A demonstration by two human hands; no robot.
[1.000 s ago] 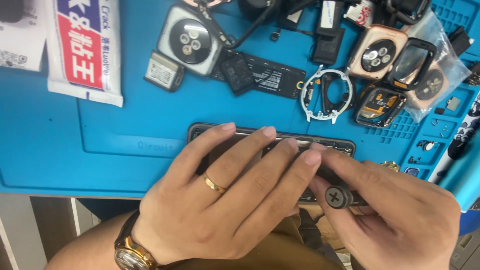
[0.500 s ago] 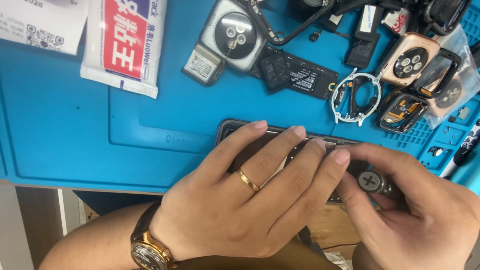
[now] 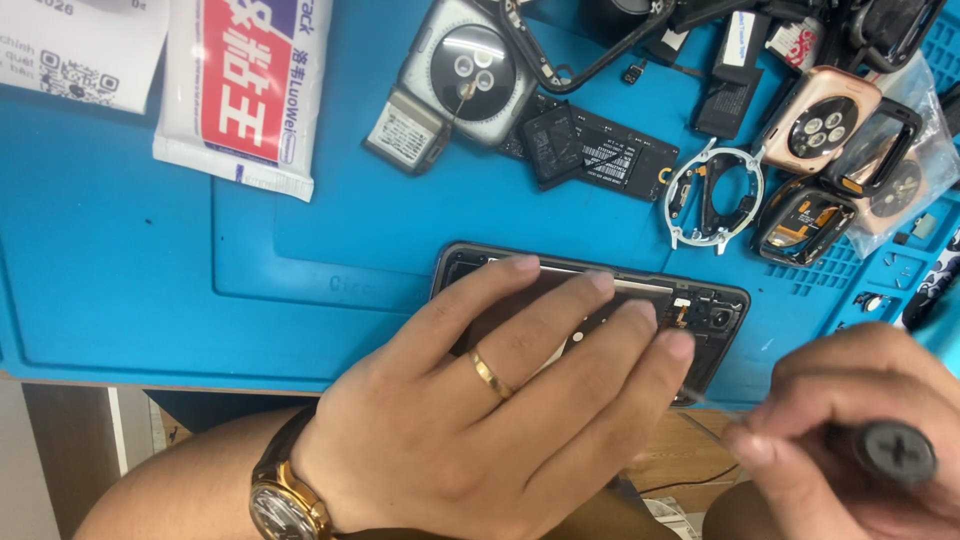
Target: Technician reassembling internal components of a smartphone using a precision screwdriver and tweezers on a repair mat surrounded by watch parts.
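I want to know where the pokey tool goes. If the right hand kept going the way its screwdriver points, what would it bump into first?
Probably the opened phone. The right hand aims the screwdriver up and left, its thin tip toward the phone's right end, beside the left hand fingertips. Depth is unclear.

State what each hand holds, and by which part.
Right hand grips a screwdriver by its handle; left hand presses flat on the opened phone.

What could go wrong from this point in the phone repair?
The screwdriver in the right hand has a thin tip near the opened phone; a slip could scratch the parts inside. The phone lies near the mat's front edge, held only by the left hand, so it might slide off.
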